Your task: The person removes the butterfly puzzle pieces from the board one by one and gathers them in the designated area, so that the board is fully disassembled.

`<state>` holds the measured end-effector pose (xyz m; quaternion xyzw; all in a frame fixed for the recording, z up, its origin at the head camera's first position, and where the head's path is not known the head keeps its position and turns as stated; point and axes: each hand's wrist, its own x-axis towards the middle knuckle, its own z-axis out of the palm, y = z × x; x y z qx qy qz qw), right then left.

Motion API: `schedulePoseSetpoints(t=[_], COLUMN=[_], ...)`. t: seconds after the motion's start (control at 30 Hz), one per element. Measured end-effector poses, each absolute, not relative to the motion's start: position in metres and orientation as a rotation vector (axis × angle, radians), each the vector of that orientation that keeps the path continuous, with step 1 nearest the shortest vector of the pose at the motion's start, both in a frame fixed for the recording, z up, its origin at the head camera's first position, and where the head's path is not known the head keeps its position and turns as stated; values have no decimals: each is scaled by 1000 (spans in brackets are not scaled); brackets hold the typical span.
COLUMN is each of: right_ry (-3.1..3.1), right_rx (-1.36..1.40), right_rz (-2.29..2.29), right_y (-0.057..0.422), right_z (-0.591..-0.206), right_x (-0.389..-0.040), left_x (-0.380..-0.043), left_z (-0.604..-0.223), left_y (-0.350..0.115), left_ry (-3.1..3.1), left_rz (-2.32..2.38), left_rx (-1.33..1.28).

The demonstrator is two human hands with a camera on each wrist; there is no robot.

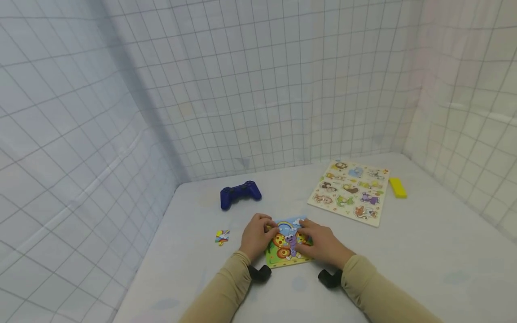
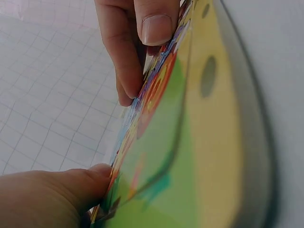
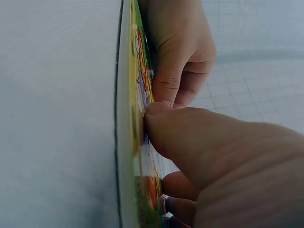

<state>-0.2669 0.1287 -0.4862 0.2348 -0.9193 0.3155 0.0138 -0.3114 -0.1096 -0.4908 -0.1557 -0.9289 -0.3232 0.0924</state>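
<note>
The puzzle (image 1: 286, 246) lies on the desk (image 1: 190, 278). Left hand (image 1: 256, 237): fingers loosely bent, touching the puzzle's left side. Right hand (image 1: 326, 244): thumb and fingers spread, resting on its face. A loose piece (image 1: 222, 236) lies below the game controller (image 1: 240, 194), left of both.

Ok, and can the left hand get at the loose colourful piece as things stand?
Probably yes: the left hand touches the butterfly puzzle and would have to leave it, but the loose colourful piece lies nearby, with nothing standing between hand and piece.
</note>
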Motion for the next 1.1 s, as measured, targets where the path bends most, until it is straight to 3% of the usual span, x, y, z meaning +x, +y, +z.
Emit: schedulePoseSetpoints(t=[0.83,1.1], right_ry=[-2851,-2845], right_rx=[813,831], right_rz=[933,843], right_y=[133,133], right_z=[-491,-490], right_x=[-271,-270], left_x=[-312,-307], left_z=[-496,-491], left_y=[-111,-114], left_ry=[-2732,-2603], left_rz=[-918,-938], left_rx=[-478,-359])
